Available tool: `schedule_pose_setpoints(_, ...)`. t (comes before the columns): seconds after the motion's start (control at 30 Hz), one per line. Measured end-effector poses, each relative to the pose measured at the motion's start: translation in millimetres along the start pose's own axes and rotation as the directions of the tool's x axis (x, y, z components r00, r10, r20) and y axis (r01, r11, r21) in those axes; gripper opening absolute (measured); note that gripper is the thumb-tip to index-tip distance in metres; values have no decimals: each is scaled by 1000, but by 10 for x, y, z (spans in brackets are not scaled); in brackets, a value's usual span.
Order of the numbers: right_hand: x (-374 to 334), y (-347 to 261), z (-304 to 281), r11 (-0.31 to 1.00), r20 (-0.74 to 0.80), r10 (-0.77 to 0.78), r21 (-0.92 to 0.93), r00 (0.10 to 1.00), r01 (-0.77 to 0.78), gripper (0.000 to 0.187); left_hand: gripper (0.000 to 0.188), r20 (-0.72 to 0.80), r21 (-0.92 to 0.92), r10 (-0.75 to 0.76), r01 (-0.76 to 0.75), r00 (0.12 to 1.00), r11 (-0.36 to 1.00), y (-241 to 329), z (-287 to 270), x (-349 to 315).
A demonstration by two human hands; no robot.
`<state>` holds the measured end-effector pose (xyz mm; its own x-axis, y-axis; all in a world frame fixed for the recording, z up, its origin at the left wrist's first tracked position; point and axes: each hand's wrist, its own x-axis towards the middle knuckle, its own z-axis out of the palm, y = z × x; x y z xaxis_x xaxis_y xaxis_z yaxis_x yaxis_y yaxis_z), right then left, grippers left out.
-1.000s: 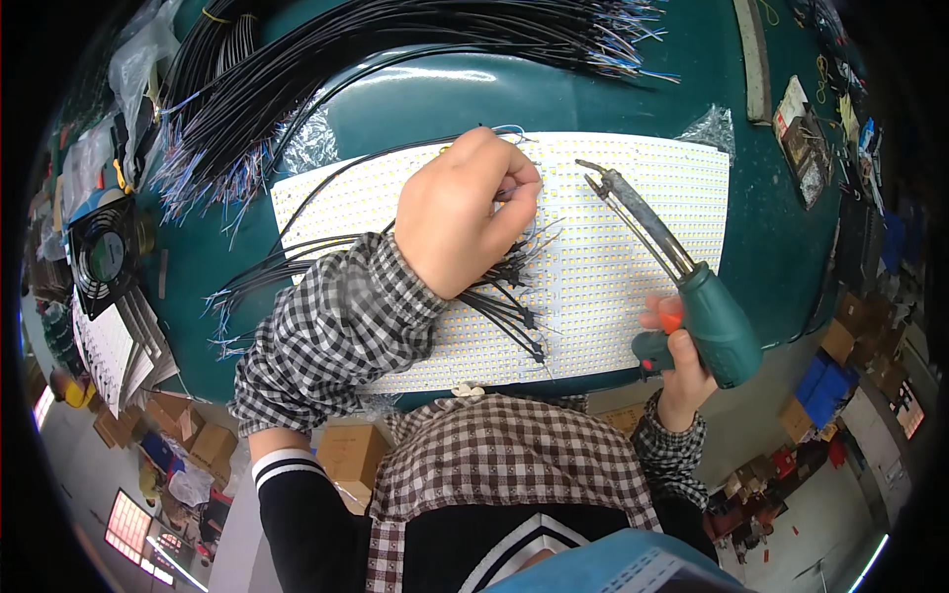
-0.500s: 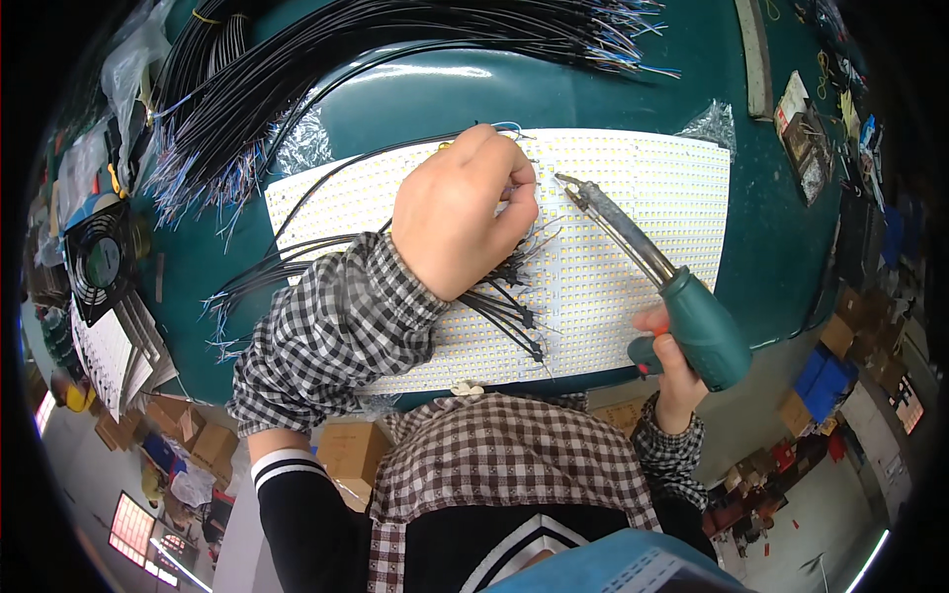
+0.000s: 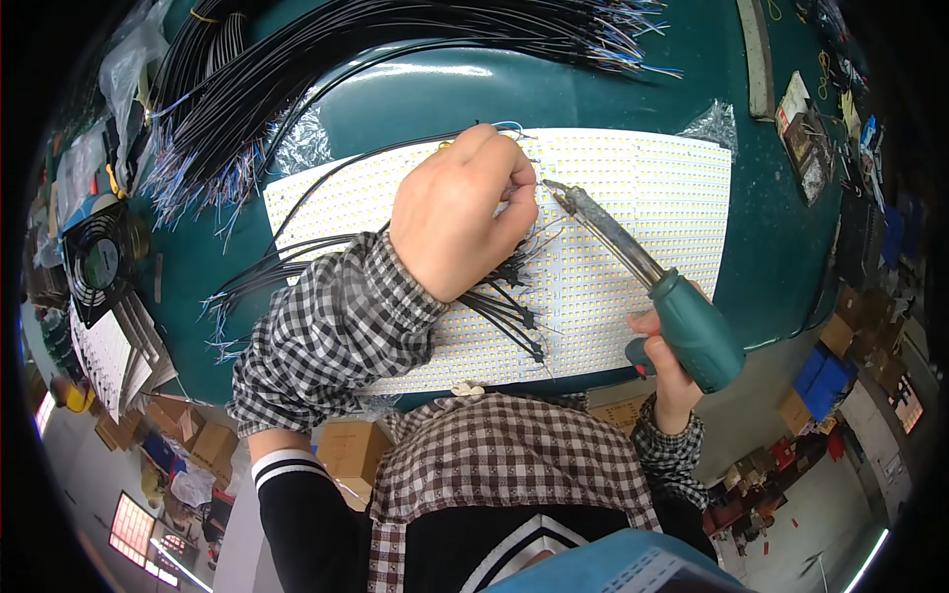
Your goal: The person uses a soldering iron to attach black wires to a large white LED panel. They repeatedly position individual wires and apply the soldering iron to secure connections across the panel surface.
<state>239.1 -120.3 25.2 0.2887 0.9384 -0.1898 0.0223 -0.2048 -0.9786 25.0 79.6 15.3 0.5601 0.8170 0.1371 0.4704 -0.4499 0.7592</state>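
A white LED panel (image 3: 633,227) with rows of small yellowish chips lies across the green table. Over its upper middle my left hand (image 3: 460,217) is closed in a pinch; a black cable (image 3: 341,168) runs into it from the left. Its fingertips and the cable end there are partly hidden. My right hand (image 3: 674,381) grips a green-handled soldering gun (image 3: 697,331) at the panel's right side. The gun's tip points up and left, close beside the left fingertips; whether it touches anything I cannot tell. Several black cables (image 3: 504,311) end along the panel's middle, below my left hand.
A thick bundle of black cables (image 3: 395,40) with bared coloured ends spans the back. On the left stand a black fan (image 3: 99,255) and a paper stack (image 3: 119,346). Clear plastic wrap (image 3: 712,127) pokes out behind the panel. A dark metal block (image 3: 809,158) sits far right.
The soldering gun and my right hand have shifted slightly left, bringing the tip nearer my left fingertips. My left hand stays in place.
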Motion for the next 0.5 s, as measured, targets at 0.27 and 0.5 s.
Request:
schedule_pose_setpoints(0.27, -8, -5, -8, 999, 3, -4, -45, 1000, 4, 66, 11, 9, 5, -10, 10, 1000, 1000, 7, -7, 4)
schedule_pose_setpoints(0.5, -18, 3, -7, 997, 12, -22, -77, 1000, 23, 68, 11, 11, 0, -4, 4, 1000, 1000, 3, -12, 3)
